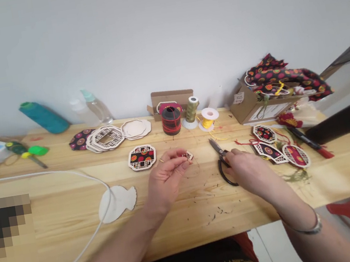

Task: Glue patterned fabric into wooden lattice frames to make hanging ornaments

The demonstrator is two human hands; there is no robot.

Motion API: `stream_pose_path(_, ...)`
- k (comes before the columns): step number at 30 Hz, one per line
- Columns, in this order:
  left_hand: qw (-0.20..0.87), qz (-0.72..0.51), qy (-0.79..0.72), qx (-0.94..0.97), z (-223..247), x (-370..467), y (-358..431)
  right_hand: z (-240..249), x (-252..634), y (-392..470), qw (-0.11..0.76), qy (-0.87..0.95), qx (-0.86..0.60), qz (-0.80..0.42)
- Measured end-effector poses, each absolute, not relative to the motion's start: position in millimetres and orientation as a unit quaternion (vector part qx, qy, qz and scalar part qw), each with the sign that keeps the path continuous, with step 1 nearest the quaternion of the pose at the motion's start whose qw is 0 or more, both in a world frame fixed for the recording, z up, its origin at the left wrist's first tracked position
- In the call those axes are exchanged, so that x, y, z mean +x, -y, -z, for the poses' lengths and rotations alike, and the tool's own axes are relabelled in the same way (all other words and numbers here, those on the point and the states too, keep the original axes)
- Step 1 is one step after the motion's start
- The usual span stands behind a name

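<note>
My left hand [168, 174] is closed in a pinch above the table. A small dark piece with a pale wooden lattice edge [189, 155] shows at its fingertips, mostly hidden by the fingers. Black-handled scissors [218, 147] are in my right hand [247, 166], their blades pointing away toward the back left. The fingers curl at the handle, one loop of which is in sight. An eight-sided lattice ornament with patterned fabric [142, 158] lies left of my left hand. Several finished-looking ornaments [268, 151] with red cords lie to the right of the scissors.
Along the wall stand a red-and-black thread spool [171, 122], an olive spool [192, 109], a yellow thread spool [208, 119] and a cardboard box [250, 103] of fabric. Stacked lattice frames [108, 138] lie left. A white cable [78, 173] crosses a white vase-shaped piece [116, 204].
</note>
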State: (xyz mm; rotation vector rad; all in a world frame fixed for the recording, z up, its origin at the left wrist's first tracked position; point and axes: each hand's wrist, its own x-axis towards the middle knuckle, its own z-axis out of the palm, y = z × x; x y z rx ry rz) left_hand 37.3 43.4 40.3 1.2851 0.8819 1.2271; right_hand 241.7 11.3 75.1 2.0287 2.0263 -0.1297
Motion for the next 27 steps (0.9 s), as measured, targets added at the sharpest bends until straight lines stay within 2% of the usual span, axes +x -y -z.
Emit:
stream_pose_path(5,0.532,-0.556,-0.385,0.509,-38.9,37.2,-44.8,-57.4,249.7,-5.4,0.091,-0.704,0.704,0.02)
stream_pose_path(13,0.599,-0.572,-0.357,0.433,-33.9,36.5,-47.8,-56.5,268.2,-19.1,0.063,-0.696,0.716,-0.001)
stream_pose_path(15,0.602,-0.572,-0.354,0.43,-33.3,36.3,-48.1,-61.7,264.6,-24.4,0.023,-0.703,0.71,0.007)
stream_pose_path(17,0.6,-0.574,-0.356,0.429,-32.7,36.2,-48.5,-69.3,252.2,-29.3,-0.098,-0.725,0.678,0.069)
stream_pose_path(19,0.598,-0.575,-0.358,0.428,-32.2,36.0,-48.9,-76.5,232.9,-33.8,-0.254,-0.732,0.602,0.192)
stream_pose_path(21,0.601,-0.573,-0.358,0.428,-32.0,35.5,-49.5,-79.7,211.1,-38.3,-0.357,-0.692,0.526,0.342)
stream_pose_path(24,0.605,-0.572,-0.356,0.424,-32.2,34.5,-50.5,-75.6,185.1,-45.1,-0.427,-0.586,0.438,0.532)
stream_pose_path(27,0.605,-0.574,-0.359,0.419,-32.9,33.9,-51.3,-66.7,173.8,-49.8,-0.452,-0.497,0.379,0.636)
